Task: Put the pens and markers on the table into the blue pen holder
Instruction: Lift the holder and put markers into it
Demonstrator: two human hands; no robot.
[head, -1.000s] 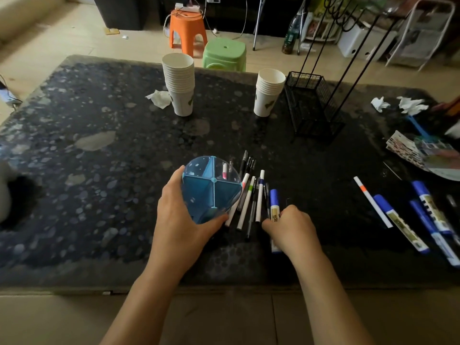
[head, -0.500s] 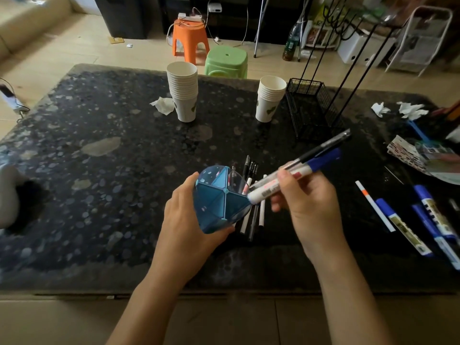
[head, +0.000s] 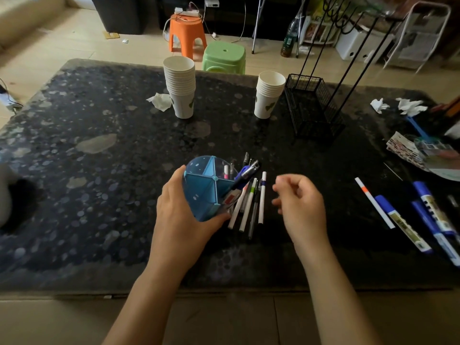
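Note:
My left hand (head: 180, 215) grips the blue pen holder (head: 202, 192), a round cup split into compartments, near the table's front middle. A blue-capped marker and a dark pen (head: 245, 174) stick out of its right compartment, and a pink-tipped pen (head: 226, 171) stands in another. Several thin pens (head: 251, 205) lie on the table just right of the holder. My right hand (head: 300, 207) hovers to their right, fingers loosely curled and holding nothing. Further right lie a white pen with an orange band (head: 373, 201) and several blue-capped markers (head: 428, 215).
Two stacks of paper cups (head: 180, 87) (head: 268, 94) stand at the back of the dark speckled table (head: 99, 170). A black wire rack (head: 311, 105) stands back right. Crumpled tissues (head: 159, 100) and papers (head: 423, 155) lie around. Orange and green stools stand beyond the table.
My right hand picked a marker and a pen off the table, dropped them into the holder, let go and pulled back to the right. My left hand kept hold of the holder.

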